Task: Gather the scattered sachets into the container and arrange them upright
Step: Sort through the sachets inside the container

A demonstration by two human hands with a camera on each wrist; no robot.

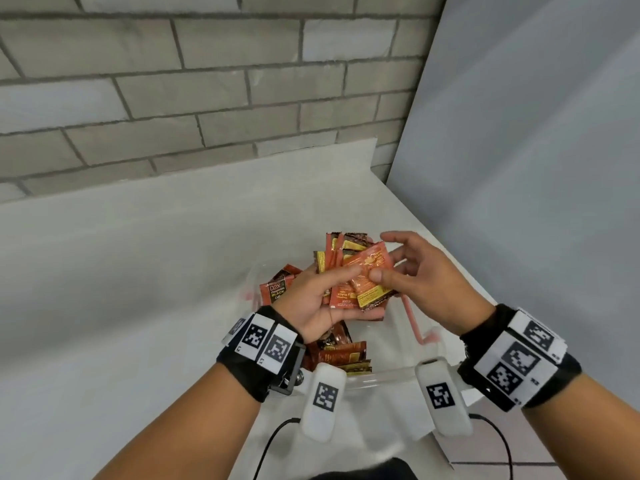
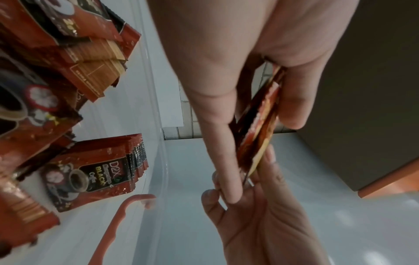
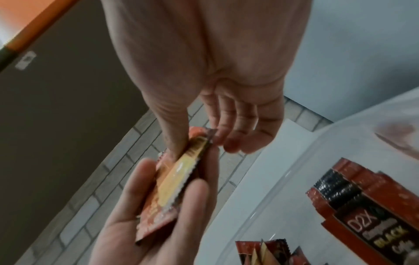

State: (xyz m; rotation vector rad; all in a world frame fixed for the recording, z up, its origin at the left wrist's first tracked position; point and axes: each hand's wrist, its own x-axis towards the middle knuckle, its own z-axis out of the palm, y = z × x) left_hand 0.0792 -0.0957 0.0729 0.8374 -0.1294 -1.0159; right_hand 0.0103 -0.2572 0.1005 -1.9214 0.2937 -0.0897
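Observation:
Over the clear container (image 1: 391,373) my left hand (image 1: 346,296) grips a fanned stack of red and orange sachets (image 1: 341,299) between thumb and fingers. My right hand (image 1: 382,258) pinches the top orange sachet (image 1: 372,271) of that stack with thumb and fingertips. The left wrist view shows the stack (image 2: 260,125) edge-on between the fingers of my left hand (image 2: 244,111). In the right wrist view the sachets (image 3: 172,188) lie across my left hand's fingers (image 3: 145,220). Inside the container, D2X black coffee sachets (image 1: 277,291) stand in a row at the left, and more sachets (image 1: 341,355) lie at the near end.
The container has red clip handles (image 1: 414,320) and stands on a white table (image 1: 138,271). A brick wall (image 1: 207,98) runs behind, and a grey panel (image 1: 536,168) closes the right side. The table's edge and a tiled floor (image 1: 519,445) lie at the lower right.

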